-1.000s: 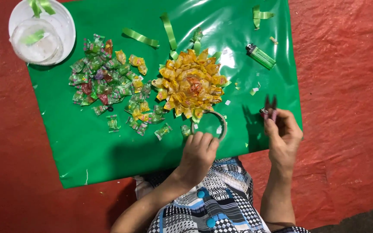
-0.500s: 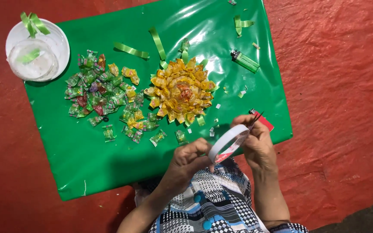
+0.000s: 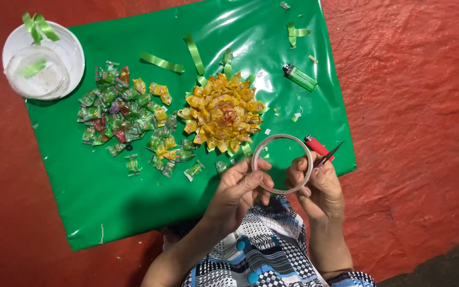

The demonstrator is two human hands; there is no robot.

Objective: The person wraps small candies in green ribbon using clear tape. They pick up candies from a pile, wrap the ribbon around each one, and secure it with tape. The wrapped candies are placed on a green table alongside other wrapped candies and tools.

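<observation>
Both hands hold up a roll of clear tape (image 3: 282,139), a thin ring, over the near edge of the green sheet (image 3: 150,212). My left hand (image 3: 240,188) pinches the ring's left side. My right hand (image 3: 319,186) grips its right side and also holds small red-handled scissors (image 3: 321,150). Just beyond the ring lies a round flower of yellow wrapped candies (image 3: 221,114).
A heap of loose green and red wrapped candies (image 3: 123,119) lies left of the flower. A white plate with a clear cup (image 3: 41,61) sits at the sheet's far left corner. Green ribbon strips (image 3: 160,62) and a green lighter (image 3: 300,77) lie at the back. Red floor surrounds the sheet.
My left hand lifted the tape ring from the sheet beside the flower. My right hand, still holding the scissors, came left to meet it, and both now hold the ring flat toward the camera.
</observation>
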